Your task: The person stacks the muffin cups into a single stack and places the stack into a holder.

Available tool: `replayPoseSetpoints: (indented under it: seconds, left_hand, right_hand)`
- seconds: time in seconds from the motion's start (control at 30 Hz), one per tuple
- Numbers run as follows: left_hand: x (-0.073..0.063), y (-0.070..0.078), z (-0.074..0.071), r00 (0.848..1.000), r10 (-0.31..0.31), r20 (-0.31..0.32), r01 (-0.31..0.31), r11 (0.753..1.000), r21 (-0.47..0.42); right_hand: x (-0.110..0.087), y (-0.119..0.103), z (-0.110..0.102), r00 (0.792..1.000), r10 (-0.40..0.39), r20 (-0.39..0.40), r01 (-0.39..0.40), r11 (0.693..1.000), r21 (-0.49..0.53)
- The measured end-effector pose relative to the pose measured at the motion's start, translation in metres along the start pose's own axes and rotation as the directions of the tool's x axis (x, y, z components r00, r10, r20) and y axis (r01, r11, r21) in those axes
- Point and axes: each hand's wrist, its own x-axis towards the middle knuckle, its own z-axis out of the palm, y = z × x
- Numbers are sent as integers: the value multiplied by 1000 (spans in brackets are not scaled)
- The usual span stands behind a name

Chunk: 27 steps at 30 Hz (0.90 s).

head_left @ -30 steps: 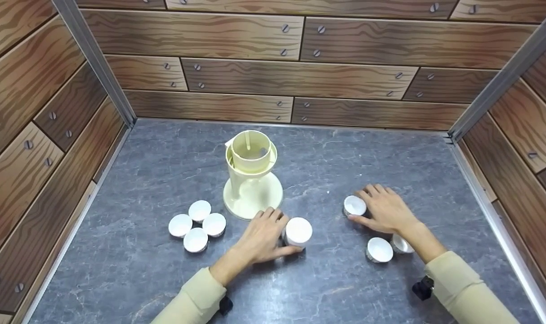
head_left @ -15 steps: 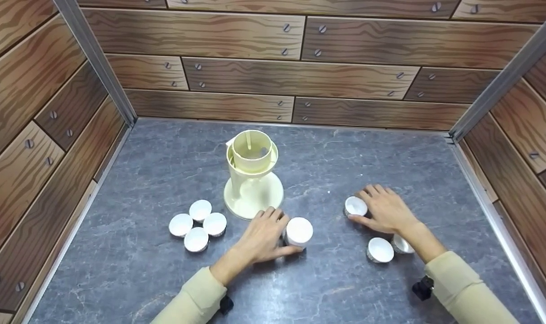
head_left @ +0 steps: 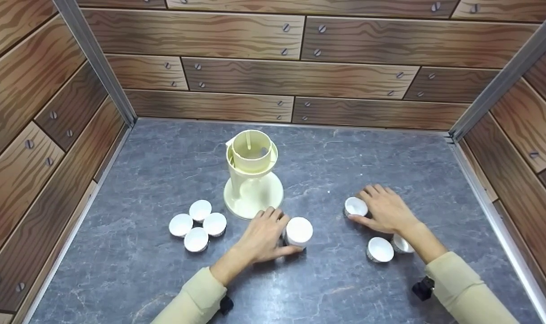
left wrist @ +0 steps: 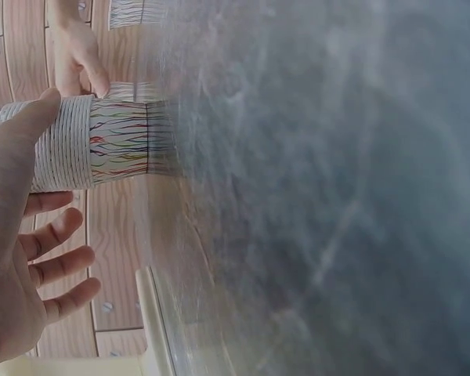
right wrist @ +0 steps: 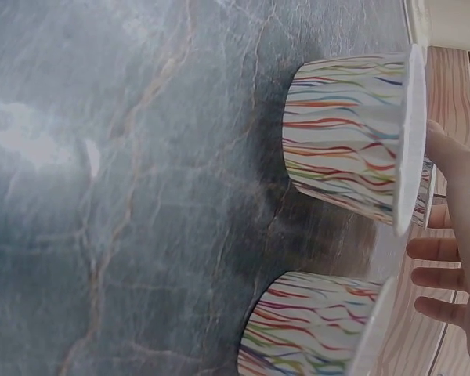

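My left hand (head_left: 264, 236) holds a stack of white paper cups (head_left: 299, 231) standing on the table. In the left wrist view the thumb lies across the ribbed rims of the stack (left wrist: 119, 141), above a printed side with coloured wavy lines; the other fingers spread behind and beside it. Over on the right, my right hand (head_left: 385, 209) grips a single paper cup (head_left: 355, 206), mouth up, between thumb and fingers. Two more cups (head_left: 380, 249) stand near that wrist, one partly hidden by the forearm. In the right wrist view two wavy-lined cups (right wrist: 345, 137) largely hide the held one.
Several paper cups (head_left: 196, 240) stand in a tight cluster at the left. Behind the left hand rises a cream plastic stand (head_left: 253, 193) with a round base and an open cylinder on top. Wood-patterned walls (head_left: 237, 76) enclose the grey marbled table (head_left: 318, 288).
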Motion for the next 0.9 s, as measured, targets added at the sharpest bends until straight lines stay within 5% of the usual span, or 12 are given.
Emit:
replayPoseSetpoints:
  seconds: [0.9]
  left_hand:
    - [0,0,1,1000,2,-10,-2,1000,-2]
  right_hand:
    - [-1,-12,-21,996,-63,-65,60,997,-44]
